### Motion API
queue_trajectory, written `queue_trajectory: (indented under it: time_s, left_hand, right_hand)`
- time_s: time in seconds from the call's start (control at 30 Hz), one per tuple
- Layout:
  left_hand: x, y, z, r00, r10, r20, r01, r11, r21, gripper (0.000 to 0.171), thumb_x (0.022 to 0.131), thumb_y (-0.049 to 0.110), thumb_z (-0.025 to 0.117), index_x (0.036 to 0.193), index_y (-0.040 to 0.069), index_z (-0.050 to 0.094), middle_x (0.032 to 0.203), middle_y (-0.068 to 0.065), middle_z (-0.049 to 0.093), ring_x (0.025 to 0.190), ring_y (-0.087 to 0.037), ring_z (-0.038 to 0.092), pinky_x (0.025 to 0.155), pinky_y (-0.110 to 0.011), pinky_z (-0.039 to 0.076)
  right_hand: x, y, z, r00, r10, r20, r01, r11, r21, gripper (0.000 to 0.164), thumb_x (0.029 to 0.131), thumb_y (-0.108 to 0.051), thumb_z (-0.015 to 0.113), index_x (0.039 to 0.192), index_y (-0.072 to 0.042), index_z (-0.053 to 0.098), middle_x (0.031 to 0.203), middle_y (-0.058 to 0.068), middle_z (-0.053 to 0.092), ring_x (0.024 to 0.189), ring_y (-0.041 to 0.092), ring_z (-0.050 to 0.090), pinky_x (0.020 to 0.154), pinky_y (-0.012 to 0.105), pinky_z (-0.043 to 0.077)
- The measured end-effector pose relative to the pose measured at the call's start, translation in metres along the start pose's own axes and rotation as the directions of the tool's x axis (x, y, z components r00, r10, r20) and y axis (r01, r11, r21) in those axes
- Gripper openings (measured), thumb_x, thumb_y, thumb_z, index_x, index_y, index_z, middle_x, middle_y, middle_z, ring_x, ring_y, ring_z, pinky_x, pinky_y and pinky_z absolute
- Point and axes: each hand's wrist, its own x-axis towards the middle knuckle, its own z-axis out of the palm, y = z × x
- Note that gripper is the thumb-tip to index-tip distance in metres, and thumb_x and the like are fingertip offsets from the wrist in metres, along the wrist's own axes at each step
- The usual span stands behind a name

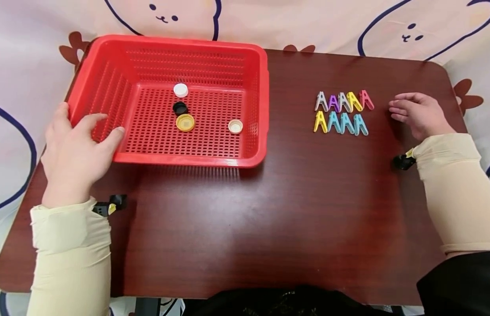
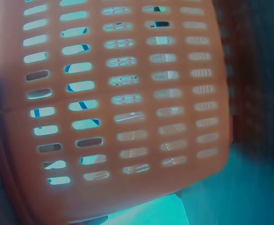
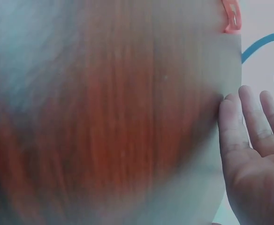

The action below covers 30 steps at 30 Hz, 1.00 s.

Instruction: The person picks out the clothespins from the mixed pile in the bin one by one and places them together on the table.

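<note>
My left hand grips the front left corner of a red plastic basket, with index finger and thumb reaching over the rim. The basket's slotted side fills most of the left wrist view. Several bottle caps lie on its floor: a white cap, a black cap, a yellow cap and a cream cap. To the right, my right hand is relaxed and holds nothing, beside a red clothespin. That hand shows loosely extended fingers in the right wrist view.
Several clothespins stand in two rows on the brown table, including a purple clothespin, a yellow clothespin and a light blue clothespin. A patterned curtain hangs behind the table's far edge.
</note>
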Motion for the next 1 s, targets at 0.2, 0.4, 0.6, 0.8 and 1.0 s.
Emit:
queue_trajectory:
  time_s: [0.2, 0.4, 0.6, 0.8, 1.0]
  left_hand:
    - [-0.008, -0.002, 0.001, 1.0, 0.0, 0.008, 0.0, 1.0, -0.006, 0.075, 0.099, 0.042, 0.057, 0.161, 0.006, 0.033, 0.168, -0.026, 0.0, 0.149, -0.054, 0.009, 0.098, -0.082, 0.035]
    - [-0.005, -0.001, -0.001, 1.0, 0.025, 0.014, -0.025, 1.0, -0.007, 0.078, 0.1, 0.043, 0.056, 0.162, 0.006, 0.027, 0.167, -0.028, 0.004, 0.147, -0.056, 0.014, 0.095, -0.082, 0.037]
    - [-0.001, -0.006, -0.005, 0.998, 0.063, 0.031, -0.063, 0.998, 0.018, 0.083, 0.101, 0.043, 0.054, 0.164, 0.003, 0.017, 0.164, -0.032, 0.008, 0.143, -0.06, 0.018, 0.09, -0.082, 0.04]
    - [0.0, -0.011, -0.007, 0.993, 0.093, 0.074, -0.098, 0.992, 0.073, 0.088, 0.103, 0.048, 0.047, 0.165, 0.005, -0.001, 0.166, -0.032, -0.007, 0.148, -0.06, 0.003, 0.093, -0.085, 0.034]
    - [0.002, -0.007, -0.01, 0.991, 0.091, 0.098, -0.103, 0.987, 0.125, 0.09, 0.104, 0.053, 0.041, 0.163, 0.007, -0.008, 0.164, -0.033, -0.015, 0.149, -0.059, -0.005, 0.094, -0.086, 0.03]
  right_hand:
    - [-0.018, -0.006, 0.002, 0.997, -0.06, 0.056, 0.065, 0.992, -0.108, 0.026, 0.101, -0.016, 0.065, 0.124, -0.008, 0.056, 0.096, -0.006, 0.073, 0.089, 0.007, 0.07, 0.073, 0.016, 0.057]
    - [-0.043, -0.01, 0.011, 0.987, -0.111, 0.114, 0.146, 0.917, -0.371, 0.029, 0.102, -0.023, 0.066, 0.128, -0.013, 0.059, 0.102, -0.013, 0.07, 0.095, 0.003, 0.068, 0.078, 0.013, 0.055]
    - [-0.065, -0.016, 0.024, 0.969, -0.154, 0.192, 0.246, 0.616, -0.749, 0.049, 0.105, -0.034, 0.061, 0.145, -0.006, 0.052, 0.126, 0.008, 0.065, 0.101, 0.007, 0.061, 0.078, 0.01, 0.05]
    - [-0.079, -0.013, 0.028, 0.943, -0.16, 0.291, 0.332, 0.453, -0.827, 0.051, 0.106, -0.035, 0.059, 0.146, -0.004, 0.052, 0.136, 0.022, 0.059, 0.112, 0.026, 0.056, 0.078, 0.012, 0.045]
    - [-0.088, -0.004, 0.018, 0.923, -0.168, 0.346, 0.384, 0.355, -0.852, 0.047, 0.105, -0.027, 0.06, 0.143, 0.0, 0.053, 0.133, 0.028, 0.06, 0.115, 0.039, 0.057, 0.094, 0.044, 0.047]
